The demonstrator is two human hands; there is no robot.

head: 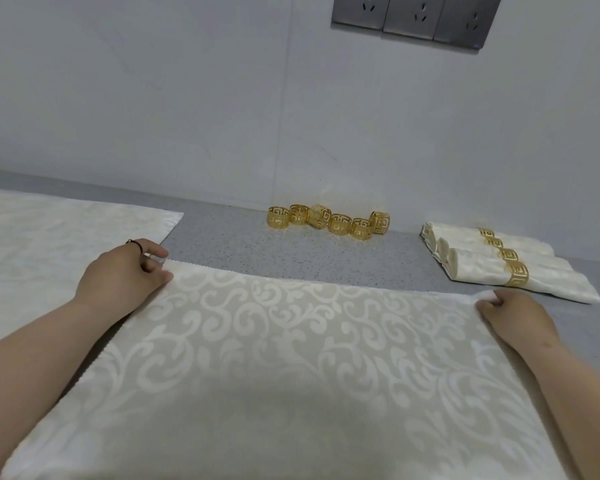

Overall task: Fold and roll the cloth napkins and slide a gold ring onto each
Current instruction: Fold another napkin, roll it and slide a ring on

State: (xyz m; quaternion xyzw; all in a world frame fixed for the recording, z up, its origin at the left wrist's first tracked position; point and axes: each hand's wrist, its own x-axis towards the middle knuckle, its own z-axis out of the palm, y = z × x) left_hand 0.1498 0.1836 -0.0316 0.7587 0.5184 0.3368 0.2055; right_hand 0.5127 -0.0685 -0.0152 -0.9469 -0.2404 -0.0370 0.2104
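A: The napkin (291,358) lies flat on the counter (222,244); left hand (125,275) and right hand (513,317) each have a grip pinching a far corner.

B: An uneven pull could skew the fold, or nudge the rings (329,221) at 12 o'clock.

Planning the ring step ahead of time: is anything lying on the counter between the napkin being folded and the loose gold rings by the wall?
Nothing visible. Bare speckled counter lies between the far edge of the flat napkin and the loose gold rings. The finished rolls sit off to the right, clear of that path.
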